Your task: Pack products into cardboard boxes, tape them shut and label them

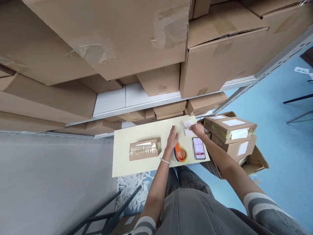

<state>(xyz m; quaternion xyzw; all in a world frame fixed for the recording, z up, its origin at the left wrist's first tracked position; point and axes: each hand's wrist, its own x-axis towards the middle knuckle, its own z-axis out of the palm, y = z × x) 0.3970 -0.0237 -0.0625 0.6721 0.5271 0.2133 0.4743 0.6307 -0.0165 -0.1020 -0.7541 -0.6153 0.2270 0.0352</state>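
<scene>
My left hand (172,140) hovers at or just over the cream tabletop (122,166), its fingers stretched out and holding nothing. Just below it lies an orange tape dispenser (180,153) with a roll of tape. At the table's far right, my right hand (198,129) pinches the edge of a white paper label (188,124), which shows a fold or a second sheet. A taped cardboard box (144,149) with a white strip on top rests left of my left hand. Nearer to me than my right hand lies a phone (199,148) with a lit screen.
Shelves (137,109) loaded with large cardboard boxes (220,62) rise beyond the table and overhang it. To the right, labelled parcels (232,125) are stacked in an open carton (259,160). Shredded white paper (134,189) and a dark metal frame (107,218) are at the lower left.
</scene>
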